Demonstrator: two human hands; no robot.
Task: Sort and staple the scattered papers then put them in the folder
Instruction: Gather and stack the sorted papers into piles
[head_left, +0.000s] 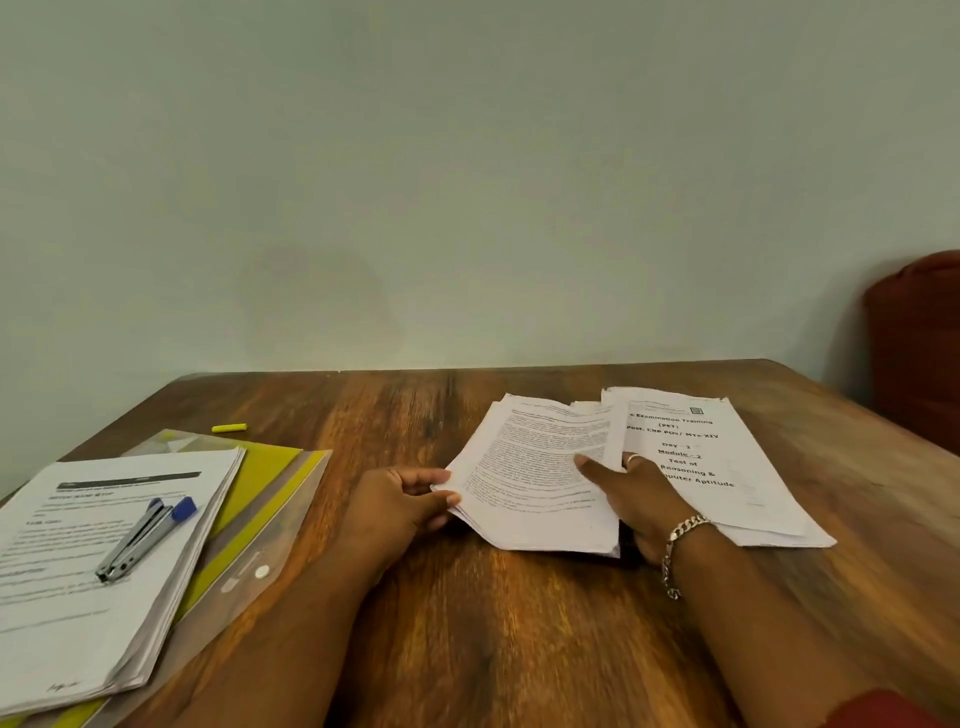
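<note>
A sheaf of printed white papers (535, 467) lies right of the table's middle. My left hand (400, 506) pinches its left edge between thumb and fingers. My right hand (636, 496) grips its right side, thumb on top of the page. Beside it on the right lies a second set of papers (727, 467) with a bold title page. At the left, a stack of papers (93, 561) rests on a clear and yellow folder (260, 519), and a blue-tipped metal stapler (145, 538) lies on that stack.
A yellow highlighter (229, 427) lies on the wooden table (493, 623) behind the folder. A dark red chair back (919, 343) stands at the far right. A pale wall runs along the table's far edge.
</note>
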